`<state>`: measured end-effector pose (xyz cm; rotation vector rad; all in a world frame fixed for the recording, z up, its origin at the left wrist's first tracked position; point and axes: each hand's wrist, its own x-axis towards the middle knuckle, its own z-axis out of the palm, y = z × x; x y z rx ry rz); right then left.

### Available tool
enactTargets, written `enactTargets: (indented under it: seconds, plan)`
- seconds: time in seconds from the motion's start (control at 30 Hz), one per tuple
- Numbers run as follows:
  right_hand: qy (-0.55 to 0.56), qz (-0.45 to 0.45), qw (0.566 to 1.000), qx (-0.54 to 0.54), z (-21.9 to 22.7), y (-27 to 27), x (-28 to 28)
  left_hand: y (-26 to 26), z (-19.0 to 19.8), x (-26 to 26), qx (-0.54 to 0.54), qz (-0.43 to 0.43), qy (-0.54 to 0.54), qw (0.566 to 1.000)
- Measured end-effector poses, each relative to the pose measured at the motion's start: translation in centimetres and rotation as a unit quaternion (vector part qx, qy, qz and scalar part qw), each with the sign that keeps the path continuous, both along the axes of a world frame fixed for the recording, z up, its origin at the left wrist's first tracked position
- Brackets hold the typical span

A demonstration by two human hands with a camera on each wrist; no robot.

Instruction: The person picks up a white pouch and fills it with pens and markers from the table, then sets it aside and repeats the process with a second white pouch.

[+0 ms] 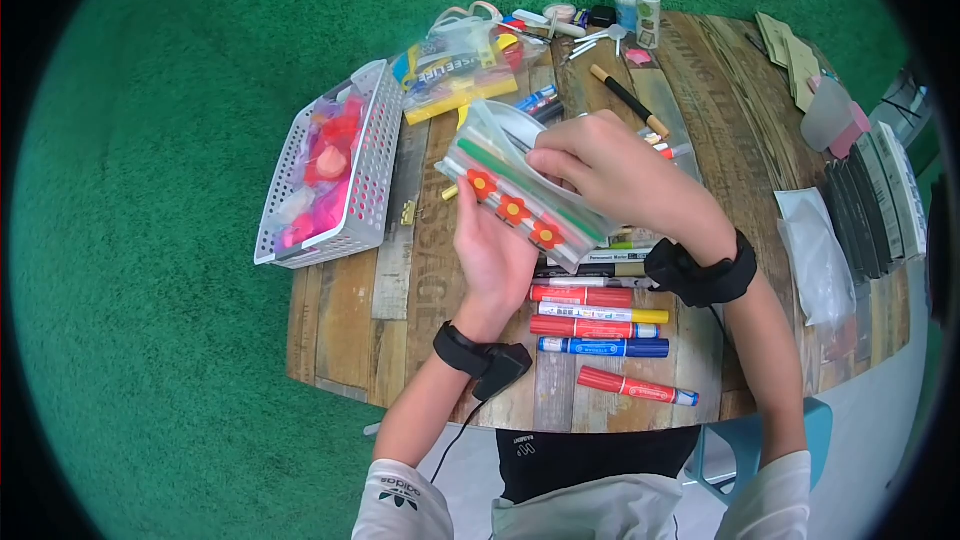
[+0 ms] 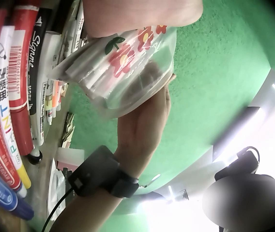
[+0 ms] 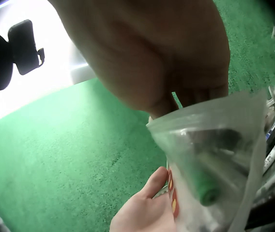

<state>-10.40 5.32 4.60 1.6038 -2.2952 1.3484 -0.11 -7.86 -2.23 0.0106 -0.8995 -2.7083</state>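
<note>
A clear zip pouch (image 1: 512, 202) printed with red flowers is held tilted above the table, with green and white pens showing through its plastic. My left hand (image 1: 492, 258) supports it from below, thumb along the flowered front. My right hand (image 1: 625, 172) has bent fingers at the mouth of the pouch, pinching its upper edge. The right wrist view shows a green pen (image 3: 205, 189) inside the pouch. Below the hands lie a row of markers, including red markers (image 1: 590, 327), a blue marker (image 1: 602, 347) and a white paint marker (image 1: 600, 312) with a yellow cap.
A white basket (image 1: 372, 165) of pink and red items stands at the table's left edge. Behind the pouch lies a plastic bag (image 1: 455, 70) with yellow packaging. Cotton swabs (image 1: 628, 0) stand in a container at the back. Dark notebooks (image 1: 862, 215) and a clear plastic sleeve (image 1: 818, 260) are at right.
</note>
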Motion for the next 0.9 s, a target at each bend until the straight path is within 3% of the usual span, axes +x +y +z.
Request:
enactTargets:
  seconds: [0.07, 0.2, 0.27, 0.37, 0.9]
  plan:
    - [-0.039, -0.002, 0.998, 0.048, 1.1, 0.2, 0.5, 0.2, 0.3, 0.0, -0.001, 0.020, -0.002, 1.000]
    - [-0.042, 0.035, 0.998, 0.013, 0.7, 0.2, 0.9, -0.1, -0.1, 0.1, 0.005, 0.039, -0.001, 0.999]
    - [0.043, 0.005, 0.999, 0.020, 0.0, -0.2, 0.9, -0.2, -0.2, 0.0, 0.010, 0.040, -0.002, 0.999]
    - [0.059, -0.006, 0.998, 0.005, -0.2, -0.3, 0.9, -0.3, -0.2, 0.0, 0.011, 0.044, -0.002, 0.999]
    - [0.046, -0.037, 0.998, -0.019, 0.0, -0.5, 1.6, -0.2, -0.5, 0.0, 0.019, 0.066, 0.006, 0.998]
